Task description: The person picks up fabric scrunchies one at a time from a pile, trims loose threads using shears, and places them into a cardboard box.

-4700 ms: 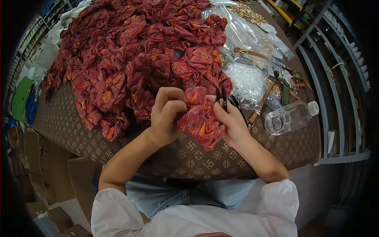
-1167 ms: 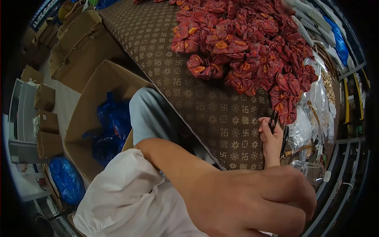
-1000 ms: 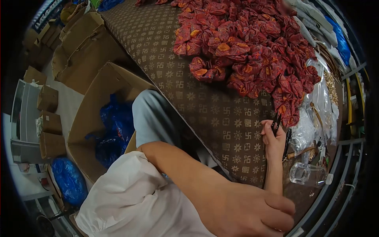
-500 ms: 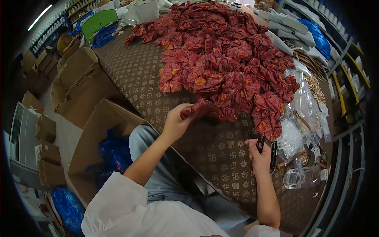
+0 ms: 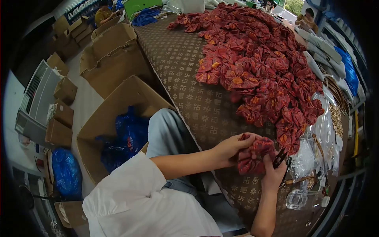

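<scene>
Near the front edge of the counter (image 5: 185, 75), much of my grip is covered. The tips of my left fingers sink into the folds of the red fabric piece (image 5: 256, 155), and that same bundle hides most of my right palm. Only the dark tips of the snips (image 5: 280, 157) stick out past my right thumb, so I cannot tell whether their blades are apart or closed. Further right, the water bottle (image 5: 302, 198) lies close to the dark rim of the view and is blurred.

My left hand (image 5: 230, 147) reaches in from the left, forearm crossing the counter's edge, wrist nearly straight. My right hand (image 5: 273, 175) comes up from below, forearm steep, palm turned toward the fabric.

My left fingers are curled tight, pinching the red fabric piece at its left side. My right fingers are closed around the snips and press against the fabric's right side. The piece sits between both hands above the counter, just beside the nearest end of the pile (image 5: 268, 71) of like pieces. I cannot tell whether it touches the pile.
</scene>
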### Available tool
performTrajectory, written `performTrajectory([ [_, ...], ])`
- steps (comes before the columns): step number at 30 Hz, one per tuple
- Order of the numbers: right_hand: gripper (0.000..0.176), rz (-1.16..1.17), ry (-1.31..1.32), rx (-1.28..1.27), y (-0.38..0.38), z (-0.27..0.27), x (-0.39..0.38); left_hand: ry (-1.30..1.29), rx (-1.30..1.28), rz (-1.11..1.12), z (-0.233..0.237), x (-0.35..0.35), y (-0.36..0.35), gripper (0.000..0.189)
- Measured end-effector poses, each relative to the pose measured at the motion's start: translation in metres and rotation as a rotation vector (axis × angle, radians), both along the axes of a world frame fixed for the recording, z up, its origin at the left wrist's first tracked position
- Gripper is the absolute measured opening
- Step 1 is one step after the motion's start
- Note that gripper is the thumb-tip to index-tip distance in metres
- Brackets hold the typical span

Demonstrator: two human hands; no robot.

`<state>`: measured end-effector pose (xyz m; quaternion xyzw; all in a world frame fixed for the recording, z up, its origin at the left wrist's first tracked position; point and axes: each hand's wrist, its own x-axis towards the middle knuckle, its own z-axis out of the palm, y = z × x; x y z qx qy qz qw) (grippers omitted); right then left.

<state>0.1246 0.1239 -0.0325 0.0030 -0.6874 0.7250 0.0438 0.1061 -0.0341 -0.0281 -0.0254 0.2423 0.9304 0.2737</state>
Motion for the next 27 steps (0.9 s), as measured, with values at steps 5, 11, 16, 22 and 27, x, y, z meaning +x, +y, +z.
performTrajectory([
  [5, 0.010, -0.133, 0.042, -0.290, 0.004, 0.006, 0.005, 0.118, 0.098, -0.228, -0.002, -0.001, -0.001, 0.042],
  [11, 0.007, 0.022, -0.070, -0.687, 0.024, 0.010, 0.006, 0.409, -0.360, -0.323, 0.000, -0.009, -0.005, 0.019],
  [16, 0.007, 0.068, -0.096, -0.655, 0.010, 0.004, 0.005, 0.211, -0.283, -0.121, 0.011, -0.005, -0.004, 0.019],
  [22, 0.023, -0.086, 0.428, 0.383, 0.021, 0.006, -0.004, 0.109, -0.477, 0.018, 0.006, -0.008, 0.005, 0.025],
  [27, 0.029, -0.020, 0.292, 0.362, 0.019, 0.019, 0.004, 0.263, -0.704, -0.045, 0.008, -0.004, 0.015, 0.028],
])
